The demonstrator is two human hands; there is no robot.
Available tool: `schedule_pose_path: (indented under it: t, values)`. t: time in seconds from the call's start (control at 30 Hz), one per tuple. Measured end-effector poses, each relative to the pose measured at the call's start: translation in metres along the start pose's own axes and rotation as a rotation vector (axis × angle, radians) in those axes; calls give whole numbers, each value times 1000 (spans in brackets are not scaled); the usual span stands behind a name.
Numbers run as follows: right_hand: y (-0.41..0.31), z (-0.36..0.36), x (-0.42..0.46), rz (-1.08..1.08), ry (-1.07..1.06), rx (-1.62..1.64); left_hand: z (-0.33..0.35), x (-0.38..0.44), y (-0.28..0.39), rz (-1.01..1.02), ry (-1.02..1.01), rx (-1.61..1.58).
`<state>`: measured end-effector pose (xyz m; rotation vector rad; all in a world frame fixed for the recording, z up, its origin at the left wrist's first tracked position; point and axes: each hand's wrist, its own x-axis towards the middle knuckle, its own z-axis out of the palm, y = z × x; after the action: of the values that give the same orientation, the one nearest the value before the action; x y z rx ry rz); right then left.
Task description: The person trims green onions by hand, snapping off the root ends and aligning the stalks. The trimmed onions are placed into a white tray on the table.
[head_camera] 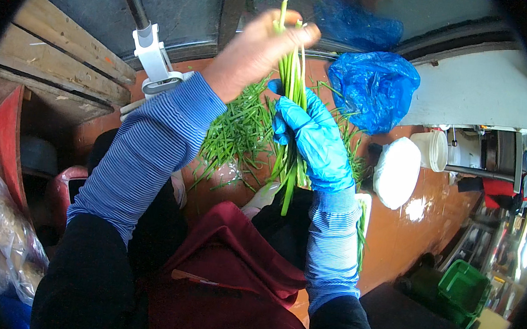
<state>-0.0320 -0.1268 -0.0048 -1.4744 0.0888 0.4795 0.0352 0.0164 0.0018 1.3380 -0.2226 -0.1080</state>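
Note:
A bunch of long green stalks (293, 80), which look like garlic chives, stands upright in front of me with the pale ends up. My right hand (311, 131), in a blue disposable glove, is closed around its middle, and the leaves hang below the fist. My bare left hand (264, 47) is at the pale ends, thumb in front and fingers behind. It is blurred, so how firmly it touches them is unclear. Beneath the hands, a loose heap of the same greens (236, 129) lies on the floor. A small brown-handled tool, perhaps a knife (192, 277), rests on my dark red apron (236, 261).
A crumpled blue plastic bag (373, 89) sits beyond my right hand, near a white covered bundle (396, 173) and a white tub (429, 150). A white-jointed metal stand (153, 54) rises at left beside wooden boards (61, 53). At lower right is a green basket (463, 290).

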Motion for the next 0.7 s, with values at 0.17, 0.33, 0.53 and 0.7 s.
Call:
schedule_pose_path:
  t: [0.17, 0.33, 0.53, 0.7]
  values:
    - [-2, -3, -3, 25, 4, -1, -25, 13, 1, 166, 75, -3]
    - [0, -7, -2, 26, -23, 27, -30, 11, 7, 297, -45, 183]
    - [2, -9, 1, 22, -52, 26, -30, 10, 7, 407, -35, 256]
    - [0, -9, 0, 26, -57, 65, -31, 11, 2, 385, -22, 235]
